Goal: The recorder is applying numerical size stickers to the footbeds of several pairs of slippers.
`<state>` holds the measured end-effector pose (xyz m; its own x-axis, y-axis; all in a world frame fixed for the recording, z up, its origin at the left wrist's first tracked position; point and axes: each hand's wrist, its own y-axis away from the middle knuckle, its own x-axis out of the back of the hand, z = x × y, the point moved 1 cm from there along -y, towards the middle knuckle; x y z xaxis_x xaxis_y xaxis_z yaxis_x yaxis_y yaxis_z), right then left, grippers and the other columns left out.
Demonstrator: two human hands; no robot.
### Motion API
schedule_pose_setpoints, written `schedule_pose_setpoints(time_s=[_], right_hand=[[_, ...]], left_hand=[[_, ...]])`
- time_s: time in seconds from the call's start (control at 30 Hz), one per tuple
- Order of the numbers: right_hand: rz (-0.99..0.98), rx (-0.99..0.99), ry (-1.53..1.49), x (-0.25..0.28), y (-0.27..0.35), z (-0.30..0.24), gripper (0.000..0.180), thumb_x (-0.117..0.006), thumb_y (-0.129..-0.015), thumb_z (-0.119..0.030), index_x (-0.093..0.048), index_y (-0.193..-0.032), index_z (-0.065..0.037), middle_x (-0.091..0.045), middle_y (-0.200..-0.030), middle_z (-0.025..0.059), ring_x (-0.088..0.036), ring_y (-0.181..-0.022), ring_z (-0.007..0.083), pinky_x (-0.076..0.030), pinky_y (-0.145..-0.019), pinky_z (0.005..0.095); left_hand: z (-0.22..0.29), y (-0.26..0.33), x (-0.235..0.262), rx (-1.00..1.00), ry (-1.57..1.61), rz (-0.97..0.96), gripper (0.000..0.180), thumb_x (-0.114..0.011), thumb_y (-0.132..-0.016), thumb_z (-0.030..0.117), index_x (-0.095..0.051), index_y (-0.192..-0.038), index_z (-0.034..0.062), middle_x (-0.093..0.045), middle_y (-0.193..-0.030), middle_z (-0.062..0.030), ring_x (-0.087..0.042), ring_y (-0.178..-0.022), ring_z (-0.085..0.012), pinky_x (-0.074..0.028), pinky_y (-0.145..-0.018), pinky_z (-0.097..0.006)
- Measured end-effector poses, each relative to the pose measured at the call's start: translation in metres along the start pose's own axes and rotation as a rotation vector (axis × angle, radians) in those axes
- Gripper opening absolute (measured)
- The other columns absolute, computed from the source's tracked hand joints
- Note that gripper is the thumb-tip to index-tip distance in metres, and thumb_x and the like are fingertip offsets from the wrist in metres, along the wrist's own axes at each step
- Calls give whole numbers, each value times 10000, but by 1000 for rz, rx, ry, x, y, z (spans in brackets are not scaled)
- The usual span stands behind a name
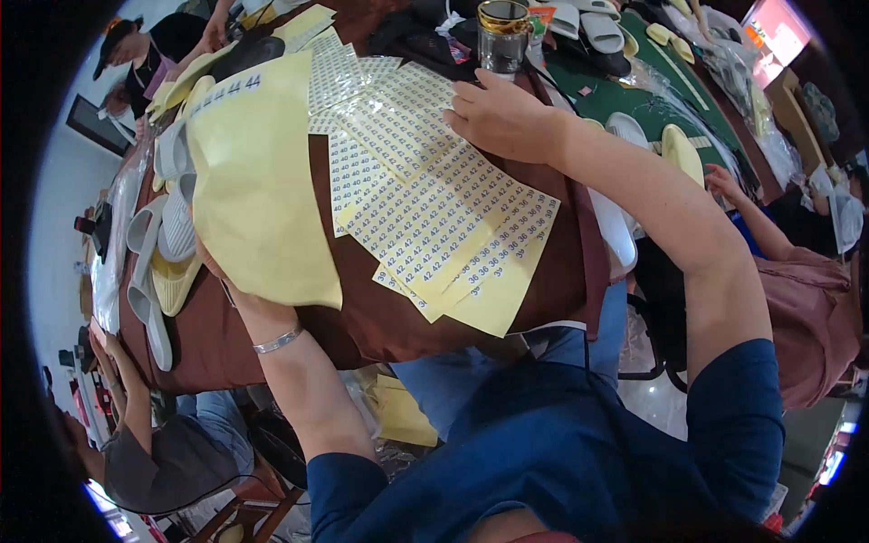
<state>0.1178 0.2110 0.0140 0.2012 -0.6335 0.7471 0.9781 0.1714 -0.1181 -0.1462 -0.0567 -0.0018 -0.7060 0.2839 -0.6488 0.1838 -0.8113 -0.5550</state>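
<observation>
My left hand holds a large pale yellow sheet from underneath, lifting it over the left side of the brown table. Most of that hand is hidden by the sheet; a silver bracelet circles the wrist. My right hand rests flat, fingers closed, on overlapping yellow sheets of small numbered stickers spread across the table's middle. More sticker sheets lie farther back, some shiny under clear film.
White and yellow slippers pile up at the table's left edge. A glass jar with a gold lid stands at the back. Other people sit left, right and far back left. A green table carries more slippers.
</observation>
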Motion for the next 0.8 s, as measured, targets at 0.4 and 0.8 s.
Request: schedule_pose_setpoints(time_s=[0.4,0.8], right_hand=[[207,-347,-491,-35,-1,16,138,-547,-826,-48,-607,-947,-25,-668,-880,142,-673,-881,324,-555,-746,423],[345,-354,-413,4,42,-4,132,-582,-797,-72,-603,-923,-38,-627,-861,99,-647,-861,283,-552,-713,387]], left_hand=[[-39,-35,-38,626,-1010,373,845,-694,-771,-37,-283,-1509,-10,-643,-1214,-140,-658,-1020,-199,-523,-876,-301],[-34,-23,18,378,-1728,553,842,-743,-738,133,-358,-1474,-2,-577,-1323,-239,-604,-1168,-329,-483,-978,-370]])
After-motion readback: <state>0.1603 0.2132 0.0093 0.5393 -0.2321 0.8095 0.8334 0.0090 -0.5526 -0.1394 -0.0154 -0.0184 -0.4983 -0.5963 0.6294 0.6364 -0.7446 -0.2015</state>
